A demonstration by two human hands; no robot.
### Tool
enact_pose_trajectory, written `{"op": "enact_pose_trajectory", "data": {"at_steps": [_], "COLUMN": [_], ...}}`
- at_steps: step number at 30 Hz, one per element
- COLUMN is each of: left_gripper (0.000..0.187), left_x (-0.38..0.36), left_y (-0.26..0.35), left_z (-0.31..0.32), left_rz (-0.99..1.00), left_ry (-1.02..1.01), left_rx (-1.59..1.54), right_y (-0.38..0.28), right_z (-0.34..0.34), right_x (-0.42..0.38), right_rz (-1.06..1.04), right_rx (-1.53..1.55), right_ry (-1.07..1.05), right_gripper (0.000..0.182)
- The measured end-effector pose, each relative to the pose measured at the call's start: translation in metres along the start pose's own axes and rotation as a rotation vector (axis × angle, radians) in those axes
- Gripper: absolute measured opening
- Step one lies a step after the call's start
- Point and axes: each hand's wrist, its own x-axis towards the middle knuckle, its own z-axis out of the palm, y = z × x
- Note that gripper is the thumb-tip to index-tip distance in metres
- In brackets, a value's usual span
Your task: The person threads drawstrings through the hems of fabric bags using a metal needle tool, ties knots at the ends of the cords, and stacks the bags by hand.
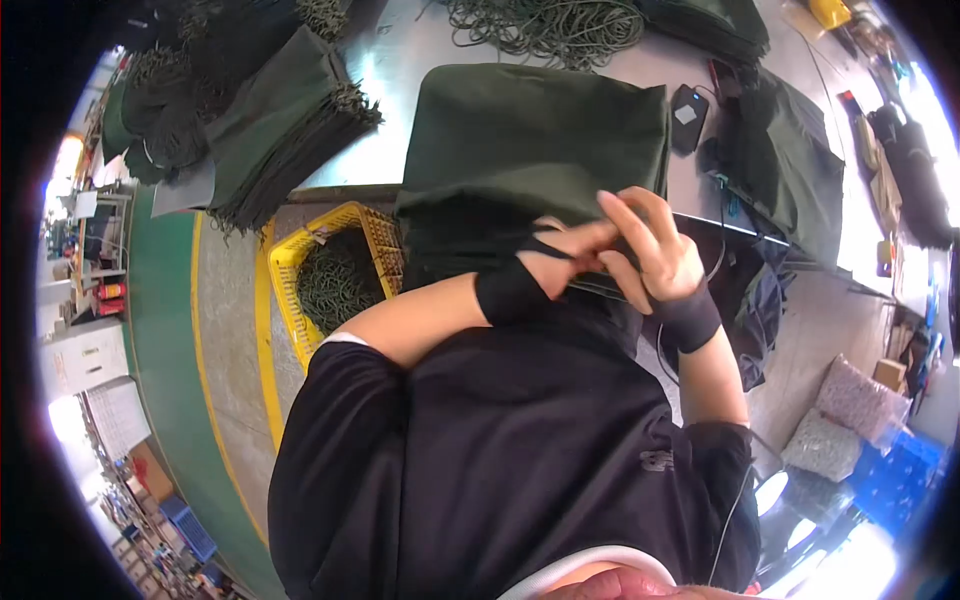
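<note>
A dark green fabric piece lies over the table's front edge. My left hand, with a black wrist band, is in front of its lower part. Its fingers are blurred and partly overlapped, so any hold is unclear. Close beside it on the right, my right hand is raised with its fingers apart and nothing visible in them. The fingertips of both hands meet or nearly meet; contact cannot be made out.
A yellow basket of green cords stands left of the table. Stacked green fabric with frayed ends lies at the back left. Loose cords are at the back, a black device and more fabric at the right.
</note>
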Motion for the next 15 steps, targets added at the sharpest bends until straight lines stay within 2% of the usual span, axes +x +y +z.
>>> {"op": "enact_pose_trajectory", "data": {"at_steps": [1, 2, 3, 4, 5, 6, 7, 8, 9, 10, 11, 12, 13, 14, 15], "left_gripper": [0.024, 0.024, 0.023, 0.022, 0.022, 0.024, 0.024, 0.024, 0.021, 0.021, 0.019, 0.018, 0.018, 0.018, 0.019], "left_x": [0.001, 0.001, 0.001, -0.002, -0.012, -0.021, -0.027, -0.034, -0.039, -0.044, -0.043, -0.043, -0.045, -0.049, -0.055], "left_y": [-0.014, -0.017, -0.017, -0.017, -0.013, 0.013, 0.021, 0.025, 0.019, 0.020, -0.002, -0.007, -0.007, -0.008, 0.008], "left_z": [-0.005, -0.011, -0.019, -0.027, -0.040, -0.041, -0.052, -0.061, -0.061, -0.049, -0.055, -0.057, -0.067, -0.074, -0.073], "left_rz": [-0.204, -0.193, -0.144, -0.098, -0.027, -0.180, -0.109, -0.046, -0.004, -0.045, -0.051, -0.049, 0.167, 0.169, 0.020], "left_ry": [-0.150, -0.145, -0.150, -0.155, -0.050, 0.190, 0.314, 0.438, 0.458, 0.401, 0.318, 0.231, 0.125, 0.131, 0.107], "left_rx": [-0.203, -0.206, -0.235, -0.264, -0.162, -0.476, -0.461, -0.442, -0.341, -0.160, -0.198, -0.233, 0.039, 0.038, -0.102], "right_y": [-0.003, -0.003, 0.009, 0.012, 0.014, 0.016, 0.016, 0.010, 0.000, -0.011, -0.019, -0.021, -0.020, -0.016, -0.014], "right_z": [0.001, 0.003, 0.011, 0.014, 0.015, 0.017, 0.019, 0.025, 0.033, 0.041, 0.047, 0.058, 0.064, 0.068, 0.067], "right_x": [0.008, 0.017, 0.020, 0.019, 0.019, 0.020, 0.018, 0.022, 0.025, 0.028, 0.034, 0.038, 0.041, 0.042, 0.041], "right_rz": [0.009, 0.019, -0.081, -0.092, -0.082, -0.074, -0.087, -0.092, -0.070, -0.049, -0.025, -0.090, -0.105, -0.115, -0.116], "right_rx": [0.015, 0.027, 0.126, 0.127, 0.155, 0.184, 0.189, 0.200, 0.201, 0.203, 0.246, 0.246, 0.285, 0.326, 0.328], "right_ry": [-0.083, -0.163, -0.110, -0.118, -0.157, -0.199, -0.209, -0.214, -0.212, -0.210, -0.287, -0.289, -0.285, -0.284, -0.289], "right_gripper": [0.054, 0.052, 0.047, 0.047, 0.045, 0.044, 0.053, 0.053, 0.057, 0.061, 0.065, 0.063, 0.059, 0.054, 0.054]}}
